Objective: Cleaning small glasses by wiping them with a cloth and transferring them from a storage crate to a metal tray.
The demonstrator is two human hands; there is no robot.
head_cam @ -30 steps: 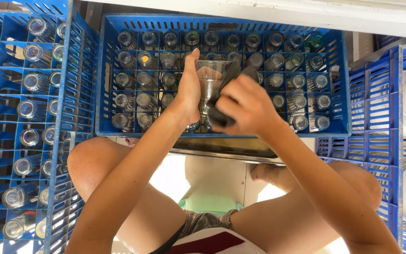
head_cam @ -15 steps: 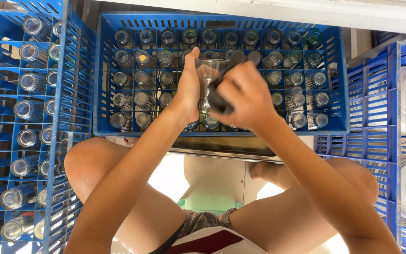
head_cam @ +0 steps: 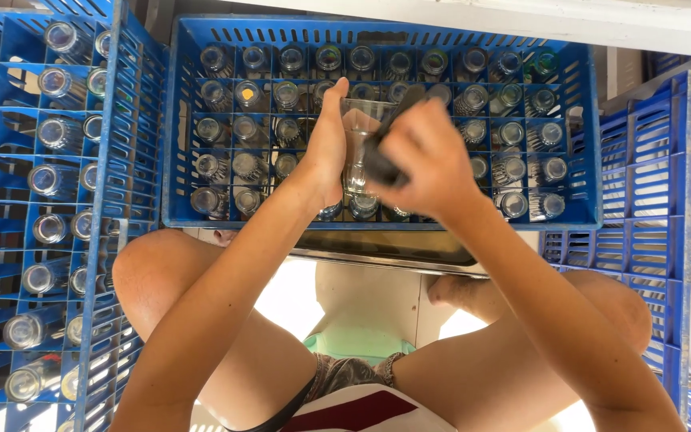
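left hand [head_cam: 325, 148] clamped on clear glass [head_cam: 357, 144] | right hand [head_cam: 425, 160] gripping dark tool [head_cam: 385, 140], blurred | over near edge of blue crate [head_cam: 377, 32], full of glasses [head_cam: 513, 168]

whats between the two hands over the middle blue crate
In the head view, a clear drinking glass sits between the left hand and right hand; the right hand also grips a dark tool angled across the glass.

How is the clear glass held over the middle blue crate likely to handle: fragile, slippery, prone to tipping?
The clear glass looks thin-walled, so probably fragile if knocked against the blue crate. Its smooth sides may be slippery; the left hand grips it around the side while the right hand works a dark tool at it. Taller than wide, it might tip if set down loose.
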